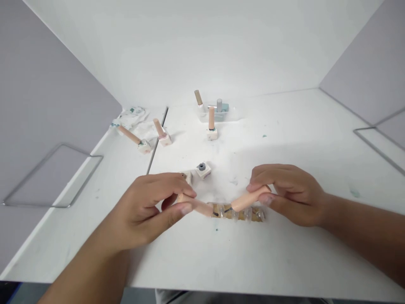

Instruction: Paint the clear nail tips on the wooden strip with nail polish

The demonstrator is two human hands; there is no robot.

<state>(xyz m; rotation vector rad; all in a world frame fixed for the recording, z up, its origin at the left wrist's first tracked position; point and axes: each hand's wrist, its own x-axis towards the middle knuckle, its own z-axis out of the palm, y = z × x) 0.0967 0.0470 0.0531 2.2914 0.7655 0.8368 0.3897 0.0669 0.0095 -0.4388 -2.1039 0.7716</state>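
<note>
My left hand (158, 207) pinches the peach handle of one nail polish brush (199, 206), its dark bristles pointing right. Between thumb and fingers of my right hand (284, 192) is a second nail polish brush (248, 199), tilted down to the left. Both brush tips are at the left part of a brown strip (242, 215) bearing several clear nail tips (247, 214); whether they touch it I cannot tell. Just behind stands an uncapped white polish bottle (203, 169) with a dark neck. Another white bottle (188, 177) is partly hidden by my left hand.
Capped bottles with peach handles stand farther back: one in the middle (211, 126), two at left (163, 134). A clear tray (220, 116) with small items sits by the back wall. Crumpled stained tissue (133, 117) lies in the left corner. Wire frames (63, 206) flank both sides.
</note>
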